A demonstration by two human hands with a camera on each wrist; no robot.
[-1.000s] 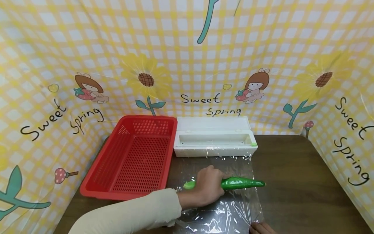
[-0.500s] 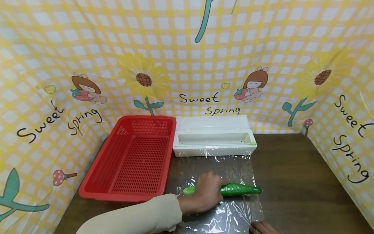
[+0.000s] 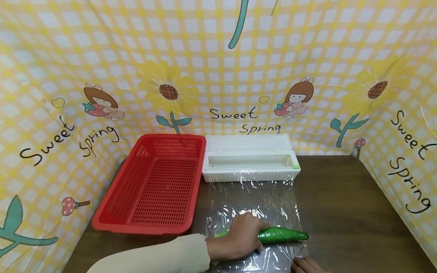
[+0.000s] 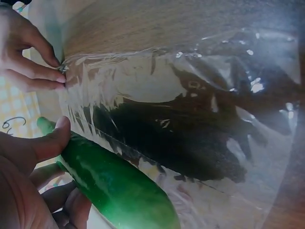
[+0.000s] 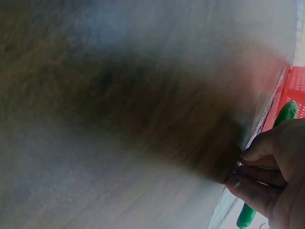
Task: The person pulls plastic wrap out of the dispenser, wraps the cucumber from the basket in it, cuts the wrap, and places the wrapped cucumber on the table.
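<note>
My left hand (image 3: 240, 237) grips a long, glossy green cucumber (image 3: 281, 235) around its middle, which the hand covers. The cucumber lies crosswise over a sheet of clear plastic wrap (image 3: 252, 197). In the left wrist view, the thumb of my left hand (image 4: 24, 176) lies along the cucumber (image 4: 119, 191). At the bottom of the head view, my right hand (image 3: 307, 265) pinches the near right corner of the wrap, its fingers partly out of frame. The right wrist view shows the fingertips of my right hand (image 5: 276, 171) together at the wrap's edge.
A white wrap dispenser box (image 3: 252, 176) with its lid raised stands at the back, and the wrap runs from its front edge. Left of it sits a red perforated basket (image 3: 145, 227). All rest on a dark wooden table (image 3: 358, 212) before a checked cloth backdrop (image 3: 218, 68).
My left hand has moved the cucumber over the wrap toward me, away from the white box. The right hand stays at the wrap's corner.
</note>
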